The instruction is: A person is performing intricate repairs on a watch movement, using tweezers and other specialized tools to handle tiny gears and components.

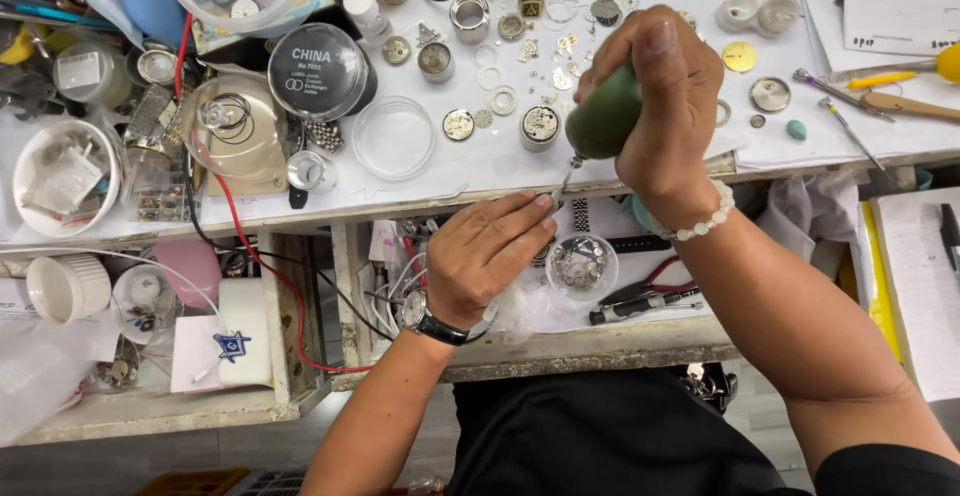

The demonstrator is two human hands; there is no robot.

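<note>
Over bench edge: right hand (660,106) squeezes green blower (603,116); left hand (490,256) pinched shut, contents unclear; round black-lidded tin (318,71) upper left

Right hand (660,106) squeezes a green rubber dust blower (603,116), metal nozzle angled down at the left hand's (487,256) fingertips (540,206). Just right of that left hand sits a small clear dish of watch parts (581,266); beyond it, red-handled pliers (655,281). Left wrist wears a wristwatch (425,318).
</note>
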